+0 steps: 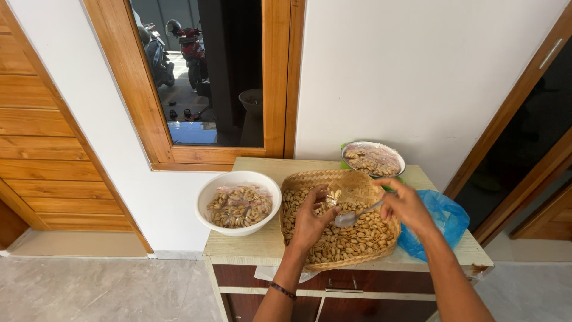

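A woven basket tray (357, 179) full of peanuts rests on a small wooden cabinet (262, 244). Over the peanuts, my left hand (311, 220) holds a small clear plastic bag (332, 198) partly filled with nuts. My right hand (407, 206) grips a metal spoon (353, 217); its bowl hovers just under the bag's mouth, above the heap. A dark bracelet sits on my left wrist.
A white bowl (238, 179) at the left holds small filled bags of peanuts. A second bowl (373, 158) with more bags sits at the back. A blue plastic bag (444, 217) lies at the right edge. A wood-framed window and white wall stand behind.
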